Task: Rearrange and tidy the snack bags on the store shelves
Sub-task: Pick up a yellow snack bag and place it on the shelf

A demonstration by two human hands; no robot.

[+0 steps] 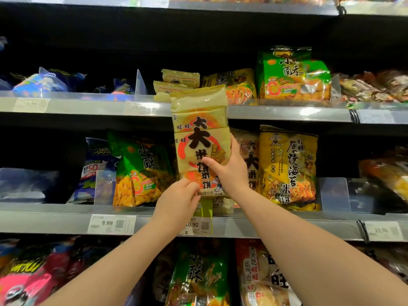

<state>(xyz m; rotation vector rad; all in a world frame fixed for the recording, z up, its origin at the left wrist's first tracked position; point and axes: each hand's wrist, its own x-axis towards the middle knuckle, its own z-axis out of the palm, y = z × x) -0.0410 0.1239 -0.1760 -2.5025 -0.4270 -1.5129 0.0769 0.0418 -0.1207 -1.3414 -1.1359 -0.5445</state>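
You hold the pale-yellow cracker bag (199, 133) upright in the air, in front of the shelf rail (88, 107), not shelved yet. Your left hand (176, 199) pinches its bottom-left corner; your right hand (231, 171) wraps its right edge, thumb on the front. It's glossy crinkled film, a tall rectangle with ridges across it. The matching bags (176, 85) at 12 o'clock lie flat in an uneven pile, likely its slot. The green bag (141, 168) at 9 and the yellow bag (287, 166) at 3 stand puffy. The blue bag (97, 168) further out at 9 slumps. My read: most of the tidying is left
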